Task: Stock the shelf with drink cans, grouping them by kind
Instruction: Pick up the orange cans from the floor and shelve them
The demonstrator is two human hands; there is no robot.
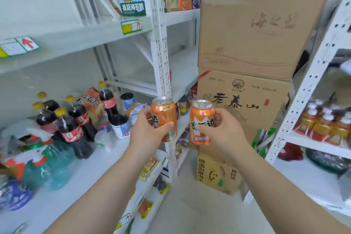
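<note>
I hold two orange drink cans upright in front of me, side by side and a small gap apart. My left hand (147,129) grips the left orange can (163,114) around its lower half. My right hand (220,131) grips the right orange can (201,118) from the right side, its label facing me. Both cans hang in the air in front of the white shelf upright (161,59), beside the white shelf (106,159) on the left.
The left shelf carries several cola bottles (74,127), green water bottles (51,163), white cups (120,125) and snack bags. Stacked cardboard boxes (252,40) stand straight ahead on the floor. A second white shelf (311,144) with bottled drinks stands on the right.
</note>
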